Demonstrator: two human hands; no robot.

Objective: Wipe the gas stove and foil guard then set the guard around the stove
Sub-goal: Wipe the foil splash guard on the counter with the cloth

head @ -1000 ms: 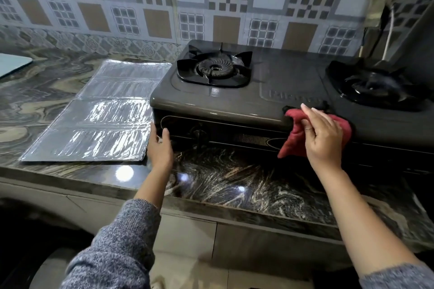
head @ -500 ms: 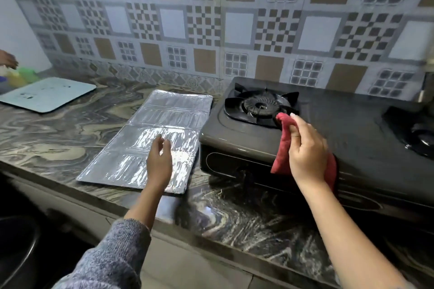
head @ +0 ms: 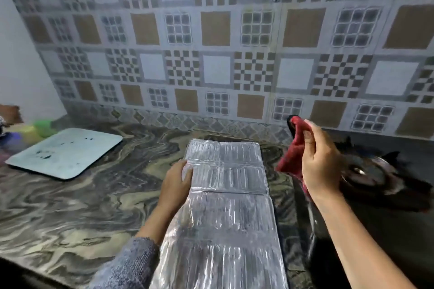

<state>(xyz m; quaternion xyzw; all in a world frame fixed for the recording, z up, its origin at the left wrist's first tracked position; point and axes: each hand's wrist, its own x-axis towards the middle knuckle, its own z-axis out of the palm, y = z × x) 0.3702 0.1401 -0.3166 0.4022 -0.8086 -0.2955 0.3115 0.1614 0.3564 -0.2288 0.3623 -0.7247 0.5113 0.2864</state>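
The foil guard [head: 230, 218] is lying flat beside the gas stove [head: 371, 178], not yet around it
The left hand [head: 176, 180] is resting on its left edge, pinching or not I cannot tell; the right hand [head: 321, 166] is clutching the red cloth [head: 290, 157] aloft, guard wiping probably pending

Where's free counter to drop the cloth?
Bare counter between pale board and foil guard, plus the near-left front. Crowded: narrow strip between guard and stove; far-left corner holds green items.
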